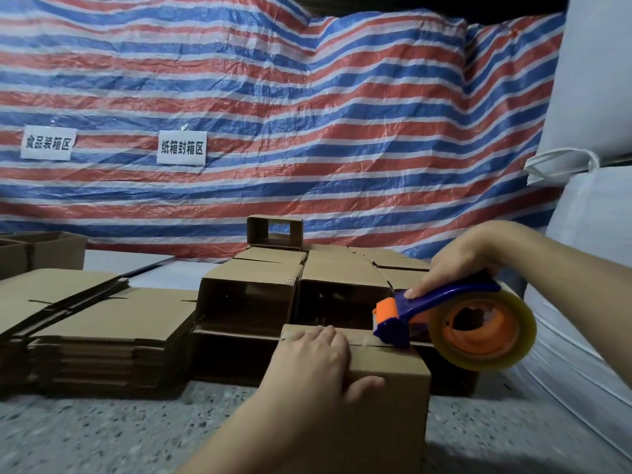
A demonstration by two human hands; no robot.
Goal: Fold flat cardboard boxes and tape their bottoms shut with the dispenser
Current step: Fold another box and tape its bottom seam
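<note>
Cardboard box (pixel 386 381) pressed down by the flat, spread left hand (pixel 316 362), blue tape dispenser (pixel 444 314) gripped in the curled right hand (pixel 465 258), nose laid on the box seam, flat boxes (pixel 85 313) stacked alongside

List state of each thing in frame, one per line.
box in front: folded up, flaps shut, seam partly taped
tape dispenser: nose down on the seam, held
right hand: grips the dispenser
left hand: presses flat on the box
flat cardboard stack: unfolded
boxes behind: folded up, on their sides
</note>
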